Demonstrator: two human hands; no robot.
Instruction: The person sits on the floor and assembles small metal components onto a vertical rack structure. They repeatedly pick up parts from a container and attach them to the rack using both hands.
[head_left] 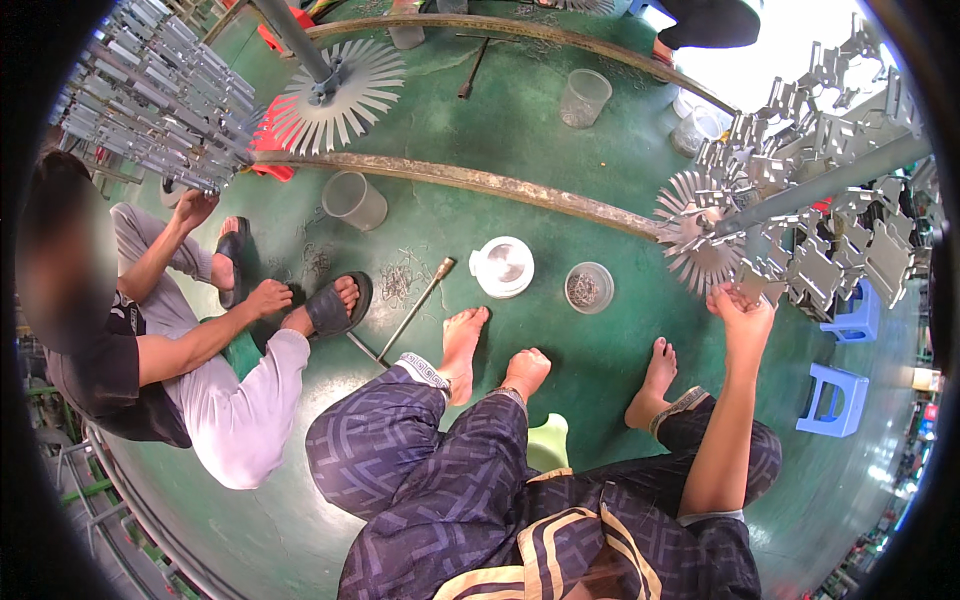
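My right hand (745, 310) is raised at the lower edge of a hanging rack of flat silver metal brackets (815, 270). Its fingers are bent together against the lowest brackets, and what lies between them is too small to tell. Beside it is a slotted metal disc (695, 225) on a grey pole (830, 185). My left hand (527, 370) is closed in a fist low in front of me, above the floor; anything inside is hidden. Ahead of it stand a clear tub (588, 302) of small bent wire pieces and a round white container (503, 267).
A co-worker (190, 350) sits at left, one hand up at another rack (150, 110). A rusty curved rail (470, 180) crosses the floor. Loose wire pieces (398, 285), a metal rod tool (418, 305), translucent bins (355, 200) and blue stools (833, 400) stand or lie around.
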